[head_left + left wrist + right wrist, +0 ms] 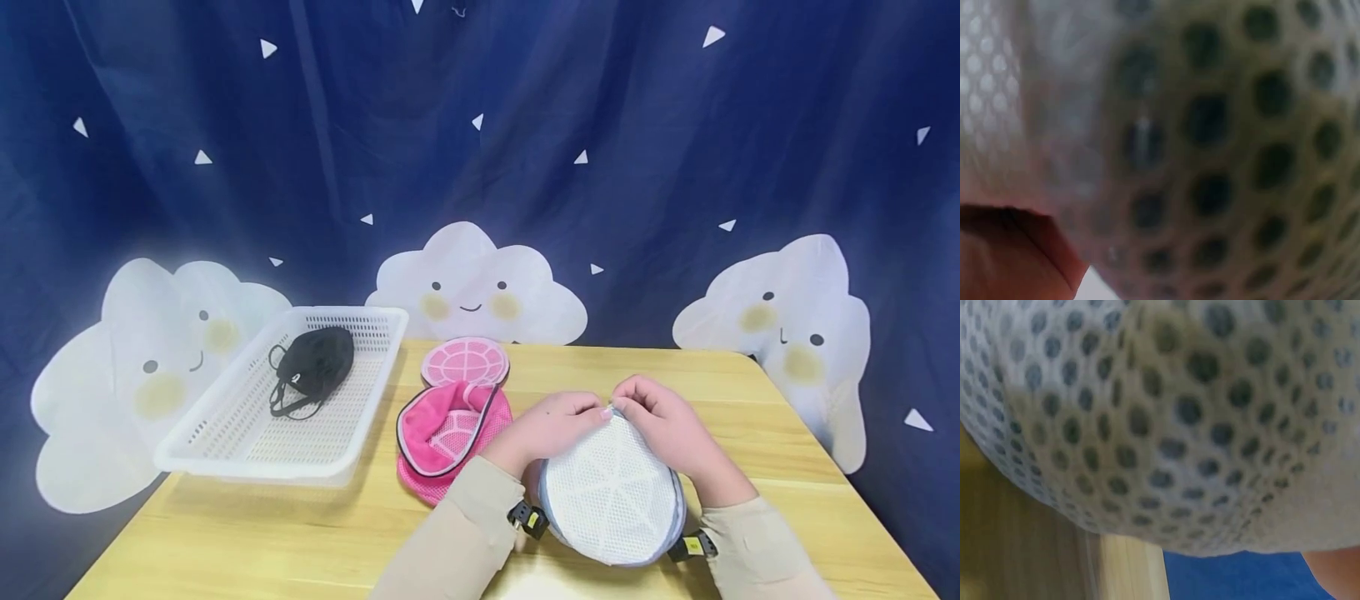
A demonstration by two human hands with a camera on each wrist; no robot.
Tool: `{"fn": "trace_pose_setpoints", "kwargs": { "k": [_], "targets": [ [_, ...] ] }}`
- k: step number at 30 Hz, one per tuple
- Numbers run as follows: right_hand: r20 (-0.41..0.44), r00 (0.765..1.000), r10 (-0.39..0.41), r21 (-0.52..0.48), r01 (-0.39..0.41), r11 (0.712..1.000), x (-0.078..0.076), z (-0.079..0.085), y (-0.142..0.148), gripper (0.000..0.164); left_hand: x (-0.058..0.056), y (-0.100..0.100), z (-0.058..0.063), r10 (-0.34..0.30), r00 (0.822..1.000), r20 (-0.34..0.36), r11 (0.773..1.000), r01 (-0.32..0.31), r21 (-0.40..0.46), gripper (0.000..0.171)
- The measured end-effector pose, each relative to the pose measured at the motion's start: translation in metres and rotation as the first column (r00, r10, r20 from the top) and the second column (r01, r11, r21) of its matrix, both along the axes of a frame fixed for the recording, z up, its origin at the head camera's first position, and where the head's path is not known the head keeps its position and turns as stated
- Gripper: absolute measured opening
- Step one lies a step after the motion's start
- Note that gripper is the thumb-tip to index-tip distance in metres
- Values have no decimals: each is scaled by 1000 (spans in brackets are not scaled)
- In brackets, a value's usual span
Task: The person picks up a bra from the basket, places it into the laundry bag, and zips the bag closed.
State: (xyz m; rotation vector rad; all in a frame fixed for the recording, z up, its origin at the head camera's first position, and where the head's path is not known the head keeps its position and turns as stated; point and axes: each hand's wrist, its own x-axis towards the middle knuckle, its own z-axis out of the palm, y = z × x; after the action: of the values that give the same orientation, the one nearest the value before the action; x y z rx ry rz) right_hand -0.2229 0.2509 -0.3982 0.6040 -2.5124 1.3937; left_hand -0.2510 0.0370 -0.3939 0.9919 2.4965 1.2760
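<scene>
A round white mesh laundry bag [611, 492] with grey-blue edging is tilted up near the table's front, its flat top facing me. At its far rim my left hand [558, 425] pinches the edge between thumb and fingers. Close beside it, my right hand [663, 427] pinches the same rim, the two thumbs almost meeting. The left wrist view is filled by the bag's holed mesh [1210, 156], with a bit of finger [1016, 256] at the lower left. Mesh [1147, 437] also covers most of the right wrist view.
Left of the hands lies a pink mesh bag [487, 442], its lid [465, 362] folded back and its mouth gaping. A white plastic basket [255, 471] at the left holds a black drawstring pouch [322, 358]. Behind the wooden table [720, 383] hangs a dark blue curtain [480, 167].
</scene>
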Motion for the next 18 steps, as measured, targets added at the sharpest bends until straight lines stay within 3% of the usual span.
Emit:
{"fn": "trace_pose_setpoints", "kwargs": {
  "k": [6,18],
  "targets": [
    [-19,999,25,20,-25,999,0,-2,0,9,1,0,1,-8,1000,-17,999,8,-38,25],
    [-55,998,33,54,-30,998,0,-2,0,12,-6,-1,-5,-9,999,-33,1000,9,-21,25]
  ]
}}
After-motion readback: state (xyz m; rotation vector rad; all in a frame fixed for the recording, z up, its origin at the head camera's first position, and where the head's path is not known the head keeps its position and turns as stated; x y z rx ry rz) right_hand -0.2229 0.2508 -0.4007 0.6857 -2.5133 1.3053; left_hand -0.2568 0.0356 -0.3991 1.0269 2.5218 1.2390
